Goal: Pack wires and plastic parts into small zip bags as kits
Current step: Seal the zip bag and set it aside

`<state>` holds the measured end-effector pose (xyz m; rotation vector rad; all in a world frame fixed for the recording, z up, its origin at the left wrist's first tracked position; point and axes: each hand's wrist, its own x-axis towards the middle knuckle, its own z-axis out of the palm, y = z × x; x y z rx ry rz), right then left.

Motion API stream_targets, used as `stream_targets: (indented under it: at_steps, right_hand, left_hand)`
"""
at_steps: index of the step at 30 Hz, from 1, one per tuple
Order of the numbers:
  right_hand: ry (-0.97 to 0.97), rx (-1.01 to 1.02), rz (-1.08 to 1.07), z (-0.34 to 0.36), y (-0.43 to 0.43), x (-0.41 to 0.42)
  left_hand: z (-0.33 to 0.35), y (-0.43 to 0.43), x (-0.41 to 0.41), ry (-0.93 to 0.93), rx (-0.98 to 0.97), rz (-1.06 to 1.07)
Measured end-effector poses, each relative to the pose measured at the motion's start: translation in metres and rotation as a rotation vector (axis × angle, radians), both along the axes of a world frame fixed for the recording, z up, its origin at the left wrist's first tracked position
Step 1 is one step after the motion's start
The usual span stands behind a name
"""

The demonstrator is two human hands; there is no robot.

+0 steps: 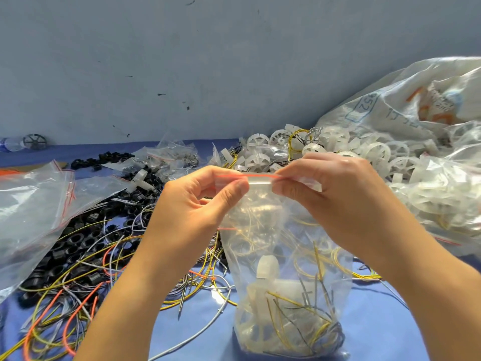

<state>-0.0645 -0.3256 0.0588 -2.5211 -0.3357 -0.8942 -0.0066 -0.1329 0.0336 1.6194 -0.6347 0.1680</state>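
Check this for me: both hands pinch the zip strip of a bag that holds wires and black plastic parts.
Wrong in one respect: the head view shows the parts in the bag are white, not black. The left hand and right hand do pinch the zip strip, and the bag holds wires.

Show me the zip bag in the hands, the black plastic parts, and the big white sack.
zip bag [283, 246]: head view, clear middle of its body.
black plastic parts [78, 244]: head view, middle of the pile.
white sack [395, 105]: head view, its printed side.
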Motion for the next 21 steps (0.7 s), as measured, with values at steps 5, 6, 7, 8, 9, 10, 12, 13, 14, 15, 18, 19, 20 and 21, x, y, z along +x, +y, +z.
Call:
stream_targets:
  at_steps: [5, 6, 7, 8, 9, 10, 12, 13, 14, 15, 18, 19, 20, 21]
  right_hand:
    - [-0.047, -0.072, 0.004, 0.000, 0.005, -0.002]
    - [-0.050, -0.088, 0.006, 0.001, 0.007, -0.003]
    - [-0.048, -0.098, 0.008, 0.001, 0.007, -0.003]
    - [-0.043, -0.100, 0.011, 0.002, 0.006, -0.004]
    - [-0.036, -0.097, 0.009, 0.002, 0.003, -0.005]
    - [-0.031, -0.094, 0.004, 0.002, 0.000, -0.006]
    - [-0.033, -0.084, -0.015, 0.002, -0.006, -0.008]
    - [-0.040, -0.082, -0.023, 0.002, -0.008, -0.008]
    - [-0.050, -0.088, -0.032, 0.001, -0.007, -0.009]
    - [-0.060, -0.101, -0.038, 0.001, -0.006, -0.009]
    - [-0.081, -0.133, -0.037, 0.001, 0.000, -0.009]
    - [-0.082, -0.133, -0.034, 0.001, -0.001, -0.009]
    - [-0.080, -0.123, -0.029, 0.002, -0.004, -0.009]
    - [-0.080, -0.105, -0.021, 0.002, -0.007, -0.010]
  left_hand:
    - [0.017, 0.002, -0.002, -0.084, 0.230, -0.099]
    - [0.020, 0.002, -0.002, -0.110, 0.265, -0.107]
    - [0.021, 0.003, -0.002, -0.130, 0.287, -0.103]
    - [0.022, 0.004, -0.002, -0.142, 0.299, -0.093]
    - [0.023, 0.006, -0.002, -0.149, 0.306, -0.082]
    - [0.023, 0.008, -0.002, -0.155, 0.314, -0.068]
    - [0.025, 0.011, -0.002, -0.169, 0.345, -0.046]
    - [0.027, 0.011, -0.002, -0.177, 0.369, -0.038]
    - [0.028, 0.010, -0.003, -0.198, 0.405, -0.023]
    - [0.030, 0.007, -0.003, -0.242, 0.452, 0.003]
    - [0.036, -0.002, -0.007, -0.400, 0.570, 0.078]
    - [0.038, -0.004, -0.008, -0.413, 0.578, 0.085]
    - [0.039, -0.003, -0.008, -0.408, 0.582, 0.089]
    - [0.040, -0.002, -0.007, -0.399, 0.587, 0.097]
